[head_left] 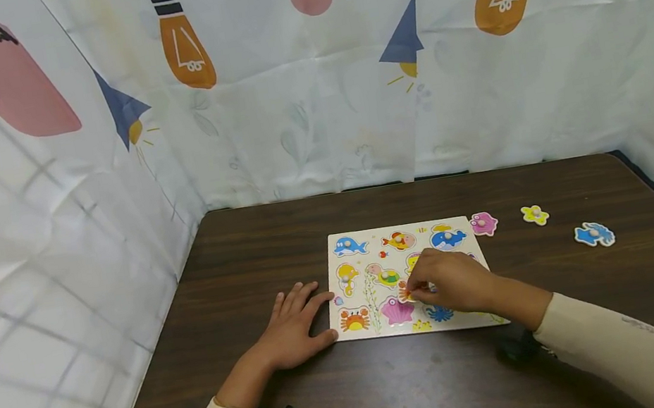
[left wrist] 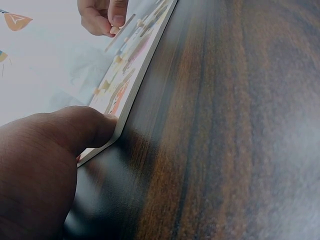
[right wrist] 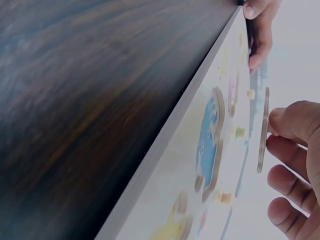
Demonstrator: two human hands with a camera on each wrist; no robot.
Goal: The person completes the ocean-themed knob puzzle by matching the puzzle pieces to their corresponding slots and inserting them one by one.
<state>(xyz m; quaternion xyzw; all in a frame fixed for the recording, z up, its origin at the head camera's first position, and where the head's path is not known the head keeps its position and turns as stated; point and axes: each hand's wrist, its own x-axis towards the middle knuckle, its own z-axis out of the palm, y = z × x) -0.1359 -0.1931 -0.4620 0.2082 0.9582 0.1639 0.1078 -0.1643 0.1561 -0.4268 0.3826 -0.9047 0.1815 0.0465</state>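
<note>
A white wooden sea-animal puzzle board (head_left: 367, 335) lies on the table. My right hand (head_left: 457, 277) is over its middle right, pinching a thin knobbed piece by its knob between thumb and index finger. In the head view that piece (head_left: 404, 291) looks like an orange crab, partly covered by the fingers. The right wrist view shows the piece (right wrist: 264, 131) edge-on, raised off the board. My left hand (head_left: 292, 331) lies spread at the board's left edge, thumb touching the near corner. At the lower left of the board is a crab-shaped slot (head_left: 354, 319).
Right of the board lie loose pieces: a pink fish (head_left: 484, 224) by its far corner, a yellow flower (head_left: 536, 215) and a blue sea creature (head_left: 594, 234). A whale piece (head_left: 349, 246) and a seahorse piece (head_left: 348, 278) are on the board. A patterned curtain (head_left: 315, 127) surrounds the dark table (head_left: 395, 393).
</note>
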